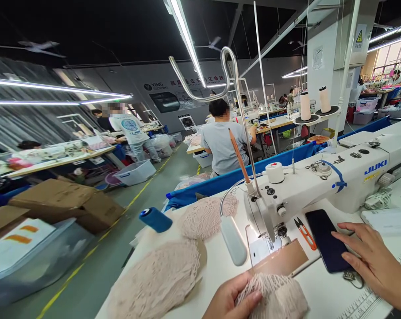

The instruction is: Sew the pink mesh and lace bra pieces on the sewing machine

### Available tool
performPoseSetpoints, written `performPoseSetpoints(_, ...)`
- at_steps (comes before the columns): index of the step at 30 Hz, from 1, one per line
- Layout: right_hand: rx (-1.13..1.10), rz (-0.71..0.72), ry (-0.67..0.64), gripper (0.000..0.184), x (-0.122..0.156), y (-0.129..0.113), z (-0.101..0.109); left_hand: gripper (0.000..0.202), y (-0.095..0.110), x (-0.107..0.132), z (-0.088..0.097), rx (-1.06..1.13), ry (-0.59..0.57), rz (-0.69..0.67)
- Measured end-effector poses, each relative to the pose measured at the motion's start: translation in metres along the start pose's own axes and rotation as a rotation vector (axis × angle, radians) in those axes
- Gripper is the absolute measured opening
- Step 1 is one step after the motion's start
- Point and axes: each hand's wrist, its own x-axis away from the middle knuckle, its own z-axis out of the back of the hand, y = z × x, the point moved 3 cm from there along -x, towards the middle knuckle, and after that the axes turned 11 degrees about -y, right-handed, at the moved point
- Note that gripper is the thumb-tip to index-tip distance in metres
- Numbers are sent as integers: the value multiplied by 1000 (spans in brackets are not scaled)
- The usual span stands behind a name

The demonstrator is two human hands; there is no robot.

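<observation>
My left hand point(237, 296) pinches a beige lace piece point(280, 297) at the front edge of the sewing machine table, its thumb lying over the fringe-like strands. With fingers stretched and apart, my right hand point(369, 252) reaches over the right side of a dark-screened phone point(326, 239); I cannot tell whether the fingertips press on it. Orange-handled thread snips point(305, 234) lie just left of the phone. Beyond my left hand are the needle area and presser foot of a white sewing machine point(323, 173). More beige lace point(157, 279) is spread at the left.
A blue thread cone point(156, 220) lies near the table's left edge. A small lamp point(233, 240) hangs beside the needle. Another person point(220, 137) sits ahead with their back turned. Cardboard boxes point(64, 201) and a plastic bin point(37, 261) stand across the aisle at left.
</observation>
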Motion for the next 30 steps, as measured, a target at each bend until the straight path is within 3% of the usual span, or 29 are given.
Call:
performPoseSetpoints(5, -39, 51, 7, 36, 14, -15, 3, 57, 2, 1, -1, -5, 15, 49)
performPoseSetpoints(14, 53, 103, -51, 43, 6, -29, -4, 57, 6, 2, -1, -20, 2, 58)
performPoseSetpoints(30, 43, 34, 78, 28, 7, -17, 4, 52, 2, 1, 1, -11, -15, 3)
